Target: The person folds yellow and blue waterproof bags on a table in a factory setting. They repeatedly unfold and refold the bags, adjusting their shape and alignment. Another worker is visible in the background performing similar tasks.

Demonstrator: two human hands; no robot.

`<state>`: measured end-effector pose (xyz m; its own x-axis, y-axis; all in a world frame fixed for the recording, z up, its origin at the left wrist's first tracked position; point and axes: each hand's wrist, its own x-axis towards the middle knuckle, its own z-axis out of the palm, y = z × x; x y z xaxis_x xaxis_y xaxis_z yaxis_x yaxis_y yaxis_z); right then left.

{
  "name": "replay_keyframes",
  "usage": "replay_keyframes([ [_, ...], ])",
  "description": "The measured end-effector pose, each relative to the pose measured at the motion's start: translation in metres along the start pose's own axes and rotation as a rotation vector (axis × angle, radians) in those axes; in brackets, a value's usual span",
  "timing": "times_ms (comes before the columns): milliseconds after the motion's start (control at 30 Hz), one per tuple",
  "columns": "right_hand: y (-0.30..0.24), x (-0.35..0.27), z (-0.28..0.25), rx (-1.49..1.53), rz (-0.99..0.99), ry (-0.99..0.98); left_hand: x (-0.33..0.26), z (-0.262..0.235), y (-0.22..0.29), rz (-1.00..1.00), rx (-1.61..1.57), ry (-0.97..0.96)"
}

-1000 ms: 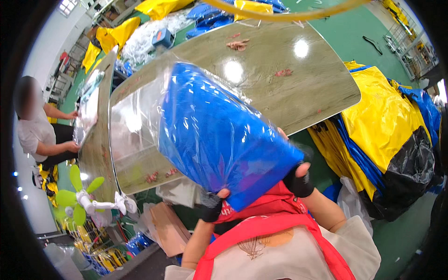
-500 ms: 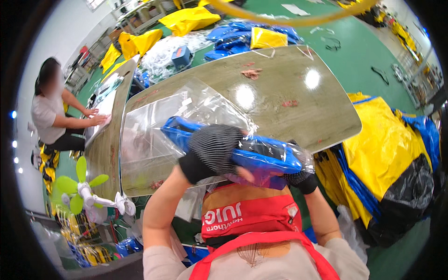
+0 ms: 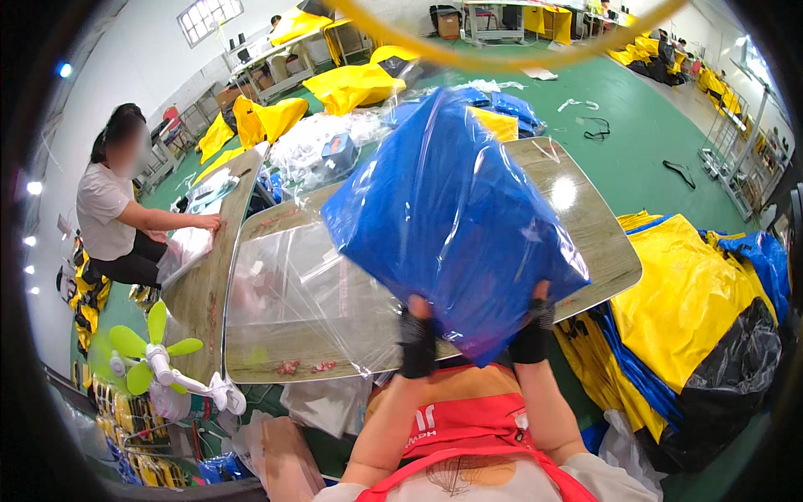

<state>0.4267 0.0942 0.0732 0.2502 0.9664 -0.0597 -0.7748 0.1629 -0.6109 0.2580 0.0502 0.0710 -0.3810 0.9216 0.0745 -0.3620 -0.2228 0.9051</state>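
Observation:
Raised in front of me over the table is a blue package (image 3: 456,217), a folded blue item in a clear, shiny plastic bag, its broad face toward me and a corner pointing down. My left hand (image 3: 416,335), in a dark glove with bare fingertips, grips its lower left edge. At the lower right edge, my right hand (image 3: 534,328), gloved the same way, holds it too. Most fingers of both hands are hidden behind the package. Clear plastic bags (image 3: 288,284) lie flat on the wood-patterned table (image 3: 598,251), left of the package.
Yellow, blue and black sheeting (image 3: 682,293) is piled at the right. A green-bladed fan (image 3: 157,351) stands at the left table edge. Beyond it, a co-worker (image 3: 117,192) works at another table (image 3: 196,305). Yellow bundles (image 3: 355,88) and white plastic (image 3: 293,125) lie on the far floor.
The package has gone from low and edge-on to raised and broad face toward me. My hands have shifted to its lower edges. The co-worker's arm has reached further across their table.

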Motion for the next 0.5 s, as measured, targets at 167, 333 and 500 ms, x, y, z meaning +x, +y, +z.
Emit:
replay_keyframes([
  [167,-0.046,0.039,-0.005,-0.591,-0.333,-0.128,-0.058,0.008,-0.028,-0.298,0.425,-0.770],
  [333,-0.142,0.032,0.065,-1.405,-0.753,-0.741,-0.028,0.043,0.144,0.773,1.126,-0.578],
  [500,-0.145,-0.008,0.117,-1.233,-1.189,-0.749,0.043,0.058,0.181,0.620,1.148,-0.536],
])
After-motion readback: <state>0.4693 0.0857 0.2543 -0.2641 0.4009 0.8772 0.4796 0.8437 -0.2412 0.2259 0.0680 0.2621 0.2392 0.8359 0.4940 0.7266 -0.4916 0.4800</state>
